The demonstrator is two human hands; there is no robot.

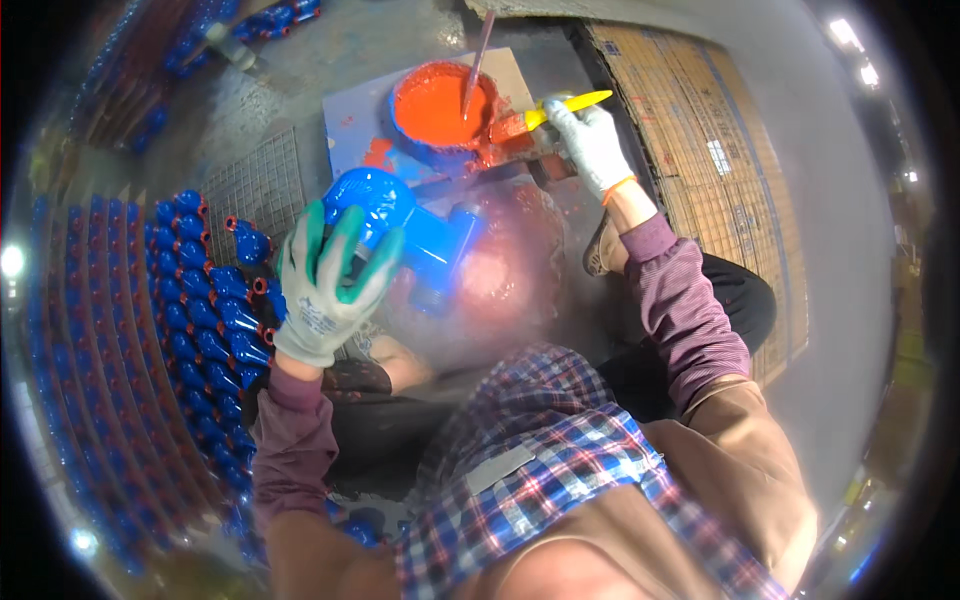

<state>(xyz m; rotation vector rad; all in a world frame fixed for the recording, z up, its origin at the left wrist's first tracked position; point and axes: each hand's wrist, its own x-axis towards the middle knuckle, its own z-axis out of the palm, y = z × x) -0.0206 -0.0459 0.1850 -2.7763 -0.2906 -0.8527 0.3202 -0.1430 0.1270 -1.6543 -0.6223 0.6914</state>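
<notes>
My left hand (328,285), in a grey glove with green fingertips, grips a blue cast valve body (405,222) held up in front of me. My right hand (590,145), in a white glove, holds a paintbrush with a yellow handle (570,103); its bristles are loaded with orange-red paint and rest at the rim of a blue bucket (432,150). That bucket is full of orange-red paint (432,105). A thin stirring stick (478,60) stands in the paint.
Rows of blue valve bodies with red ends (205,320) cover the floor on my left. A wire mesh panel (255,185) lies beyond them. The bucket stands on a paint-stained board (360,115). A flat cardboard sheet (690,130) lies on the right.
</notes>
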